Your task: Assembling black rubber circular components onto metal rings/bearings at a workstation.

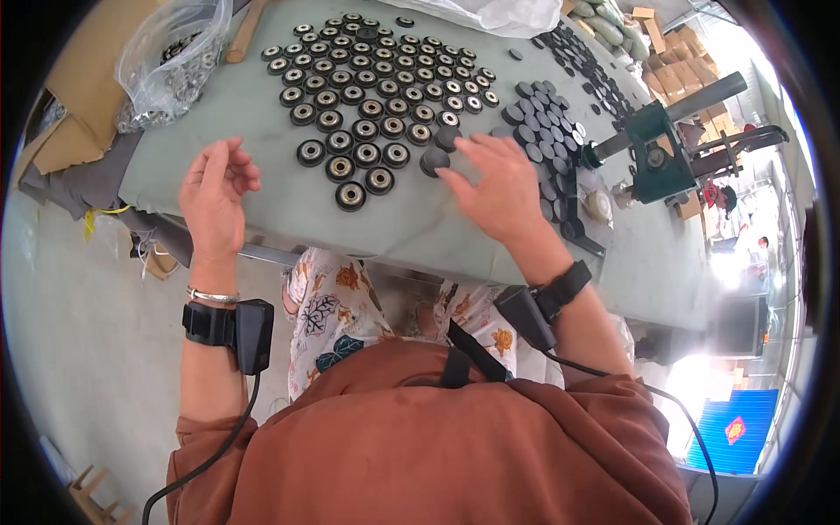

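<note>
My left hand (217,194) is raised over the table's near left part, its fingers loosely bent and apart, with nothing visible in it. To its right lie many black wheels with metal bearing centres (350,196), set in close rows. My right hand (500,185) reaches over the table at the right end of these rows. Its thumb and forefinger are spread beside two plain black round caps, a nearer cap (433,161) and a farther cap (447,137). The thumb tip seems to touch the nearer one. Beyond that hand more black caps (549,133) lie in a cluster.
A green hand press (658,156) with a long bar stands at the table's right. A clear plastic bag of small metal parts (175,66) sits at the far left by a cardboard box (87,83). A tape roll (598,206) lies near the press. Cables trail from both wrist devices.
</note>
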A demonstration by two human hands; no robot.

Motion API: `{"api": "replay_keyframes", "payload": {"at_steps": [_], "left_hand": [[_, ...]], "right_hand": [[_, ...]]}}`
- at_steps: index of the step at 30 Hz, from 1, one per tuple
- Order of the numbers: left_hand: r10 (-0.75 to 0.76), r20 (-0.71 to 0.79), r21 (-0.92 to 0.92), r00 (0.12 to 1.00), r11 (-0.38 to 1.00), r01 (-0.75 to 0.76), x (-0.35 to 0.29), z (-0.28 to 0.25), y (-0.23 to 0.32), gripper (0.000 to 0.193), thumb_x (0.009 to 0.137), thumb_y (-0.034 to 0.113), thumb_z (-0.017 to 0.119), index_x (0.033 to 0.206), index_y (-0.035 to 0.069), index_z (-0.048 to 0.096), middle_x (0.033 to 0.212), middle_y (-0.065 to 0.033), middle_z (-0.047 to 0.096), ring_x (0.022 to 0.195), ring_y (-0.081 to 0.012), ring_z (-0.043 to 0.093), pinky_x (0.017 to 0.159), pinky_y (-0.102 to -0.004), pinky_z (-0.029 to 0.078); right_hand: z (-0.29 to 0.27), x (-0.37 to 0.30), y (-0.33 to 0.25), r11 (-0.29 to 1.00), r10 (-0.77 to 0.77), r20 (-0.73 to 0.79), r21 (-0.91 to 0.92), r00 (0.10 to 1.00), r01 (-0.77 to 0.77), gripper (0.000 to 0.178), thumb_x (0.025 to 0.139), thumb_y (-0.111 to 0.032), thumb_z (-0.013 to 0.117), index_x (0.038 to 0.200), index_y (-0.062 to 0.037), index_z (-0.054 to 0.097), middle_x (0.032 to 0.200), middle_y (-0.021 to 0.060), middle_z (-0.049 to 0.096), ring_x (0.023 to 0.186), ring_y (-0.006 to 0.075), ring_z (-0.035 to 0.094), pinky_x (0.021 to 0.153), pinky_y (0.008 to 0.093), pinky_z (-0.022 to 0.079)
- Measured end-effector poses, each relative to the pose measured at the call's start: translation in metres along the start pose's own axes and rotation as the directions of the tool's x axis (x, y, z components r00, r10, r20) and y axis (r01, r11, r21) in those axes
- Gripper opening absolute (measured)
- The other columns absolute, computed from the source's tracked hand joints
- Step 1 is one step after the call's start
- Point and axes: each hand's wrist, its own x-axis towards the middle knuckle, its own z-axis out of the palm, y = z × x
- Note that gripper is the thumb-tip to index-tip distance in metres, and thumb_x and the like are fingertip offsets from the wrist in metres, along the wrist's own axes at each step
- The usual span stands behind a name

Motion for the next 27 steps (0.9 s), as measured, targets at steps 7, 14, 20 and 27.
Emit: {"api": "replay_keyframes", "payload": {"at_steps": [7,14,20,27], "left_hand": [[0.081,-0.064,0.170,0.995,0.983,-0.069,-0.001,0.014,-0.003,0.021,0.094,0.017,0.053,0.098,-0.002,0.061,0.078,-0.0054,0.060,0.065,-0.0136,0.056,0.055,-0.0261,0.044],[0.094,-0.129,0.219,0.987,0.974,-0.064,-0.002,0.020,-0.002,0.020,0.092,0.018,0.056,0.096,-0.001,0.062,0.076,-0.0045,0.059,0.064,-0.0120,0.056,0.055,-0.0241,0.044],[0.012,-0.156,0.190,0.988,0.982,0.018,0.001,0.023,-0.001,0.016,0.090,0.018,0.058,0.091,0.002,0.062,0.075,-0.0030,0.059,0.062,-0.0103,0.055,0.054,-0.0229,0.044],[0.038,-0.089,0.248,0.995,0.969,-0.014,-0.008,0.022,0.000,0.015,0.090,0.017,0.058,0.089,0.003,0.062,0.073,-0.0021,0.059,0.061,-0.0095,0.055,0.052,-0.0224,0.044]], "right_hand": [[0.020,0.015,-0.003,0.989,0.129,0.195,0.044,0.972,-0.140,0.047,0.084,-0.034,0.060,0.110,0.0047,0.058,0.117,0.0224,0.057,0.115,0.0347,0.050,0.093,0.0411,0.042],[0.025,0.010,0.001,0.989,0.103,0.290,0.074,0.952,-0.130,0.049,0.088,-0.034,0.054,0.111,0.0091,0.056,0.123,0.0254,0.052,0.122,0.0342,0.046,0.093,0.0418,0.041],[0.028,0.010,-0.004,0.990,0.138,0.311,-0.032,0.940,-0.134,0.046,0.088,-0.031,0.054,0.112,0.0079,0.056,0.123,0.0235,0.052,0.118,0.0326,0.047,0.091,0.0416,0.042],[0.013,-0.012,0.015,0.997,0.081,0.249,-0.030,0.965,-0.076,0.042,0.088,-0.030,0.052,0.113,0.0039,0.055,0.123,0.0184,0.051,0.118,0.0284,0.046,0.094,0.0438,0.037]]}}
